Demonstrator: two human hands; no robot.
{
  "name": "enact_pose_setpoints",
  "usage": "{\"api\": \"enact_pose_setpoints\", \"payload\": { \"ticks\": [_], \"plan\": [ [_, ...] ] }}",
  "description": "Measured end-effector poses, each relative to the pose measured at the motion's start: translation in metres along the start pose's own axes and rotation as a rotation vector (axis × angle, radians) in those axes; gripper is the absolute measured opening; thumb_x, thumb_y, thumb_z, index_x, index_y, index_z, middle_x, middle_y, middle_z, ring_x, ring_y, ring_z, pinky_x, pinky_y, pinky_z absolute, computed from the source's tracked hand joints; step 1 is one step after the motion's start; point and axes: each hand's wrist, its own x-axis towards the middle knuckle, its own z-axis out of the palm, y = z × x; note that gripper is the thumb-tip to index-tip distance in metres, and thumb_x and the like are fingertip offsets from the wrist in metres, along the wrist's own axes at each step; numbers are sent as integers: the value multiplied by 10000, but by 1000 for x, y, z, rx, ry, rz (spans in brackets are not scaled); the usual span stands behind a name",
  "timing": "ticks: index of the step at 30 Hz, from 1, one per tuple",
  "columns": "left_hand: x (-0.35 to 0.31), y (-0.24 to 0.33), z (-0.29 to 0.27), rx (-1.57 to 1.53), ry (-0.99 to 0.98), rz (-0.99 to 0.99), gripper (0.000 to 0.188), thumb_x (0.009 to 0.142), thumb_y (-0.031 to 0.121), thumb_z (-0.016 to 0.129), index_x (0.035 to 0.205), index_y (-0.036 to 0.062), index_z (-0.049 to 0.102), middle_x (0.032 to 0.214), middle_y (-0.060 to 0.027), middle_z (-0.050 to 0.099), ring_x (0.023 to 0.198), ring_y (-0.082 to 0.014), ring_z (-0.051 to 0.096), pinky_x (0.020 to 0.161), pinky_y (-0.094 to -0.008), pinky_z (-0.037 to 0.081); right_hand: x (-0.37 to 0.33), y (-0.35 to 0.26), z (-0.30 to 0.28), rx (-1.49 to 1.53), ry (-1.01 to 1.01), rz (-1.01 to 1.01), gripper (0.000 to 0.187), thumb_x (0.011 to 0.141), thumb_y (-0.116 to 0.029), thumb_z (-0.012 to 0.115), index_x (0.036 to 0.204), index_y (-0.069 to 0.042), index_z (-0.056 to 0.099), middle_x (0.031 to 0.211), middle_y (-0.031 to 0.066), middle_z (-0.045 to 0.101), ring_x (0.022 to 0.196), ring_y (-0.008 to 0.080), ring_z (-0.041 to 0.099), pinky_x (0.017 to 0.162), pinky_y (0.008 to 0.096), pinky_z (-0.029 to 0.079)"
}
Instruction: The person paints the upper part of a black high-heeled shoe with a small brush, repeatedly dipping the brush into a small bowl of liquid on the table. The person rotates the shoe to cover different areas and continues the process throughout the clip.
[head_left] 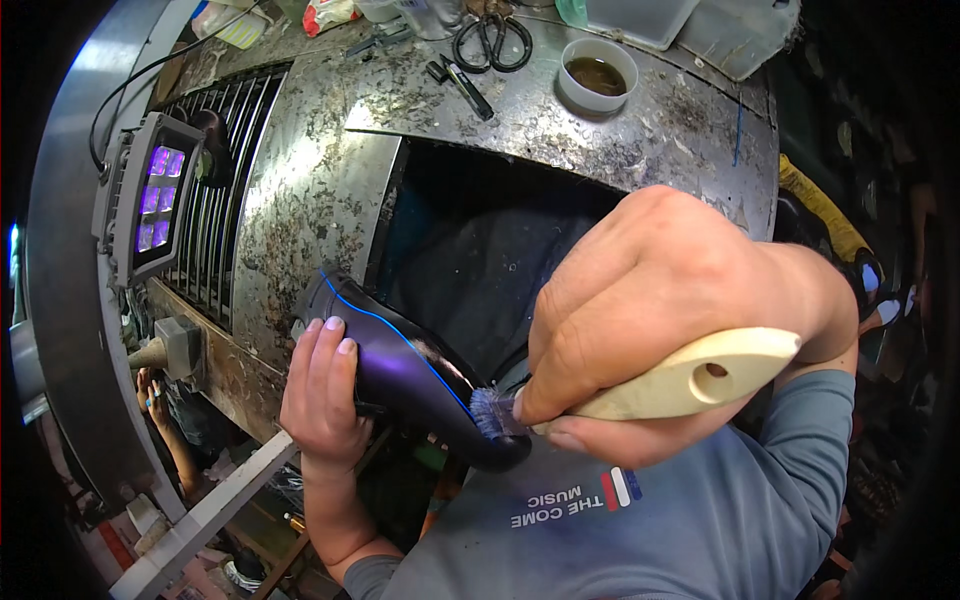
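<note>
Right hand (640, 310) clamped a cream-handled brush (665, 385), its bristles (488, 411) against one end of the dark, blue-lined shoe (398, 372) that the left hand (325, 395) gripped near the metal workbench (305, 215) and grey T-shirt (680, 525).

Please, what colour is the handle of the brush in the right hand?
The brush handle is pale cream; the head view shows it best.
</note>
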Motion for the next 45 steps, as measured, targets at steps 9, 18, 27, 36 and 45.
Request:
{"api": "enact_pose_setpoints", "payload": {
  "ticks": [9,18,27,36,45],
  "plan": [
    [-5,4,8,-108,6,-200,689,773,187,871,1353,6,547,1239,-232,692,1106,-420,700,950,-458,573,7,-8,-4,-103,72,-51,68,789,-58,766,833,-6,770,728,97,711,600,218,705,527,305,576],
    [-6,24,9,-292,-86,-455,861,639,315,965,1338,19,560,1122,-176,730,972,-371,737,842,-416,601,28,-6,1,-245,261,-254,119,740,-11,789,851,26,768,713,123,694,575,212,694,479,304,562],
    [-3,42,6,-843,-194,-898,835,566,252,1031,1251,22,613,1068,-110,763,992,-208,748,881,-362,585,44,-1,-3,-226,289,-231,134,709,7,794,837,26,757,708,124,672,551,217,672,478,309,544],
    [13,46,-8,-1062,-216,-837,852,604,168,1001,1302,-31,554,1155,-113,709,1068,-191,690,972,-350,537,37,20,0,-309,163,-184,166,722,-22,791,883,-4,759,751,112,685,612,241,689,533,328,560],
    [8,44,-6,-1516,-181,-1047,749,732,128,935,1323,-31,503,1189,-122,688,1091,-197,682,976,-346,548,32,26,11,-265,119,-90,159,755,-39,788,908,-5,762,765,109,699,628,239,700,551,329,568]
  ]
}}
